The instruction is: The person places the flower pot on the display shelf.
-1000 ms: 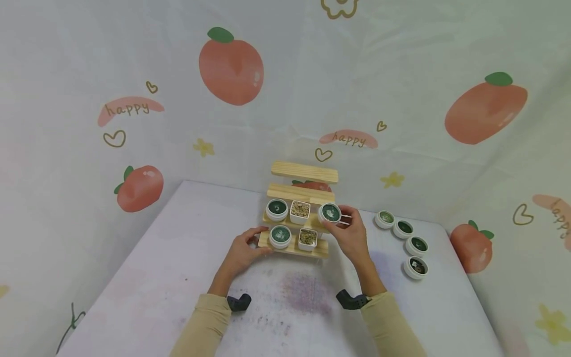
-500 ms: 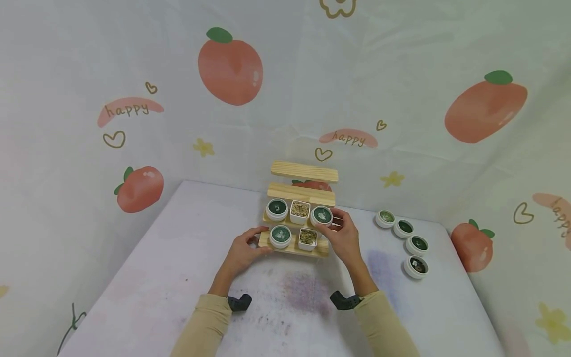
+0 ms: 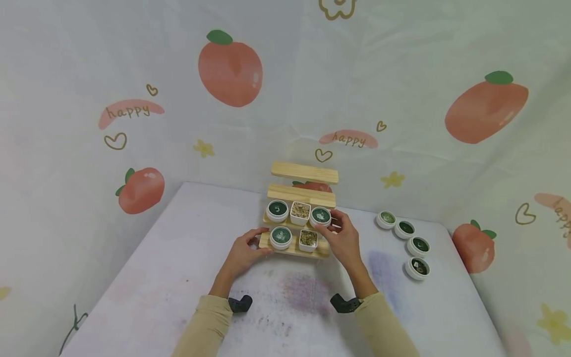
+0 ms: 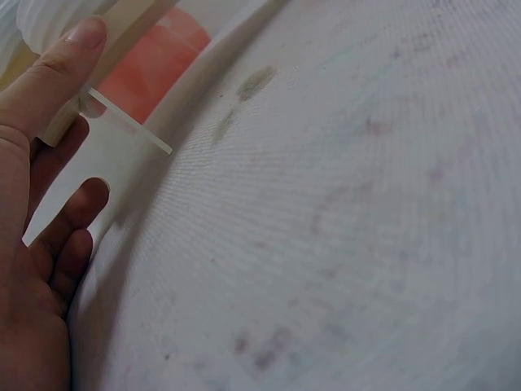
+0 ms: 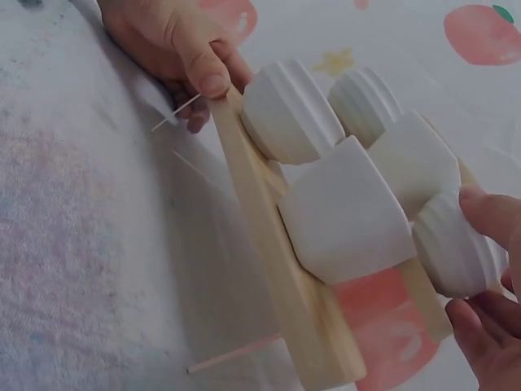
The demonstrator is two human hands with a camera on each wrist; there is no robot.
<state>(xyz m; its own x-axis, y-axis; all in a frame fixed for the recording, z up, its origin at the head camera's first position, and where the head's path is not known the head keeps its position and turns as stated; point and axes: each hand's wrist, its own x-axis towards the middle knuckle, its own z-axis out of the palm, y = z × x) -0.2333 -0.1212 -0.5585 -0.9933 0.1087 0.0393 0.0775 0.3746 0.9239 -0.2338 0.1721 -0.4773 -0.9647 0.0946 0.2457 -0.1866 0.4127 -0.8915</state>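
A stepped wooden display rack (image 3: 305,194) with clear sides stands near the back wall. My left hand (image 3: 243,254) holds the left end of its lowest board, thumb over the top as the left wrist view shows. At the right end of the second board, my right hand (image 3: 345,240) pinches a round white pot (image 3: 320,216) with a green top. Beside that pot are a square white pot (image 3: 300,212) with tan bits and another round pot (image 3: 277,210). The lowest board bears a round pot (image 3: 281,237) and a square pot (image 5: 346,212). Whether the pinched pot bears fully on the board is hard to tell.
Several round white pots (image 3: 419,245) stand in a curved row on the table's right side. Behind the rack hangs a white fruit-print cloth (image 3: 285,89). The table top (image 3: 178,277) is white with purple stains.
The right hand has moved left with the round pot, bringing it from beyond the second board's end to beside the square pot. During the last half second, little moved. The left hand stayed put.
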